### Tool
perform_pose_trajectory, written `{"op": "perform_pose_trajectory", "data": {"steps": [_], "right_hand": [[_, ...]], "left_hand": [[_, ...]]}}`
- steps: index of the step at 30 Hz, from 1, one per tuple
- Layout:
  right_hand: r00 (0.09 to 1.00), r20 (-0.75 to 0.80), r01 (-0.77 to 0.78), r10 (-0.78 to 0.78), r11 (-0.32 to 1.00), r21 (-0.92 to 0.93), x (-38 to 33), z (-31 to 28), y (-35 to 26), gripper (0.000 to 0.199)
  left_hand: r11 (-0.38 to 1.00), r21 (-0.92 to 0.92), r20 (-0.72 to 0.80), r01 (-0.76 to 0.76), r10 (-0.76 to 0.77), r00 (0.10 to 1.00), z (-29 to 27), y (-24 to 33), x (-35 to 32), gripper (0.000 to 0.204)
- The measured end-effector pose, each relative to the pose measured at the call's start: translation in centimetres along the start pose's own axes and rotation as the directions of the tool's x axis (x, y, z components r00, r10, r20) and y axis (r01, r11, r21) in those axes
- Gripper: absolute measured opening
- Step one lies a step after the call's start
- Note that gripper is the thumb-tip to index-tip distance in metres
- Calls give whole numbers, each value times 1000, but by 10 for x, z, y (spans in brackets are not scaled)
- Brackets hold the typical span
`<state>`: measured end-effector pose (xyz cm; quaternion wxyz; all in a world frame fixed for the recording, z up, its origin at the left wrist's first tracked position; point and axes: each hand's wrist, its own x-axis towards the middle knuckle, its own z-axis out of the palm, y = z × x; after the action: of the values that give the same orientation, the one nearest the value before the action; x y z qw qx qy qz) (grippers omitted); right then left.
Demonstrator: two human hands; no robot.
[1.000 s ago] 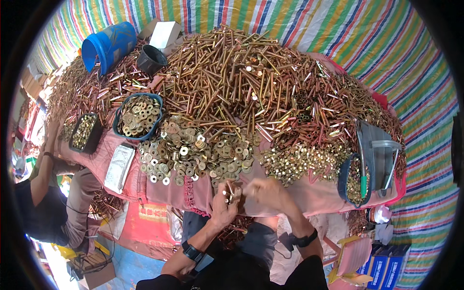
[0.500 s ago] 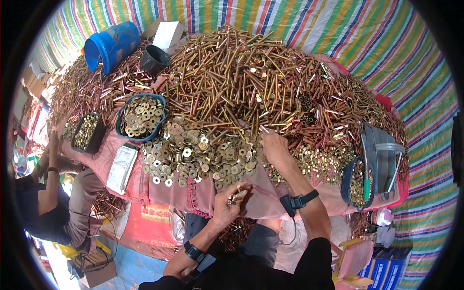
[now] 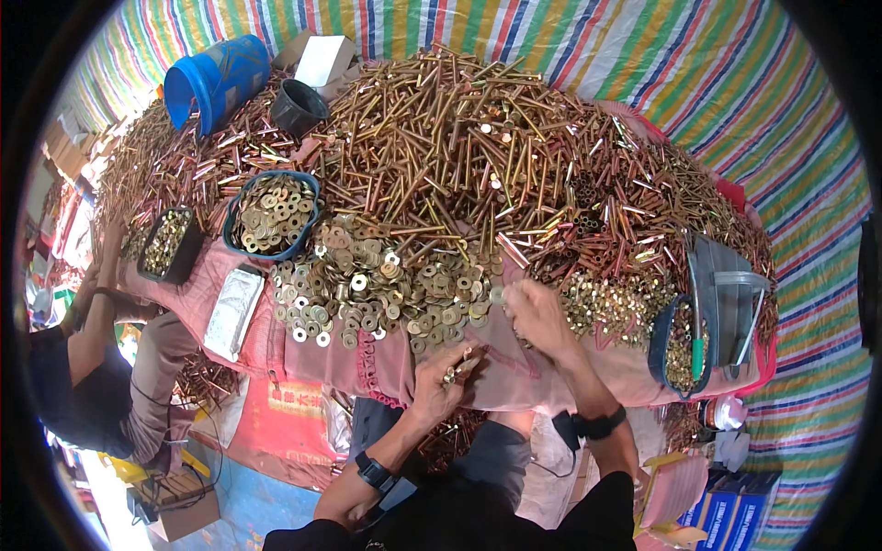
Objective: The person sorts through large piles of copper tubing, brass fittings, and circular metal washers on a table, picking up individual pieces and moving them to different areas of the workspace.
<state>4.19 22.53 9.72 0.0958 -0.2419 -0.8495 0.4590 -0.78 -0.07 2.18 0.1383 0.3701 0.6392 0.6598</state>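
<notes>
The surface, draped in pink cloth, is largely buried under a heap of metal rods. Flat washers are piled nearer the front, and nuts are gathered to the right. Since half a second ago, the right hand has been drawn back from the heap's edge to the cloth between washers and nuts, so the outward reach seems finished. It is held knuckles up, fingers curled toward the left; a pale round piece shows at the fingertips, but whether it is pinched by that grip cannot be told. The left hand is held low at the surface's front edge, its grip closed around small metal pieces.
</notes>
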Motion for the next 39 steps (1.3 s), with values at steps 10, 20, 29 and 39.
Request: {"op": "perform_pose_trajectory", "data": {"steps": [10, 20, 29, 39], "right_hand": [[977, 167, -178, 129, 929, 323, -64, 25, -34, 34], [1000, 29, 0, 0, 1000, 16, -74, 42, -31, 29], [972, -227, -50, -65, 883, -466, 54, -6, 4, 29], [974, -221, -47, -49, 912, -408, 75, -9, 7, 32]], "left_hand": [[992, 86, -41, -88, 92, 995, 5, -5, 3, 31], [988, 142, 21, -53, 51, 998, 2, -12, -1, 44], [999, 16, 16, 51, -51, 999, 3, -1, -6, 83], [991, 47, -3, -124, 125, 992, 7, -20, -5, 78]]}}
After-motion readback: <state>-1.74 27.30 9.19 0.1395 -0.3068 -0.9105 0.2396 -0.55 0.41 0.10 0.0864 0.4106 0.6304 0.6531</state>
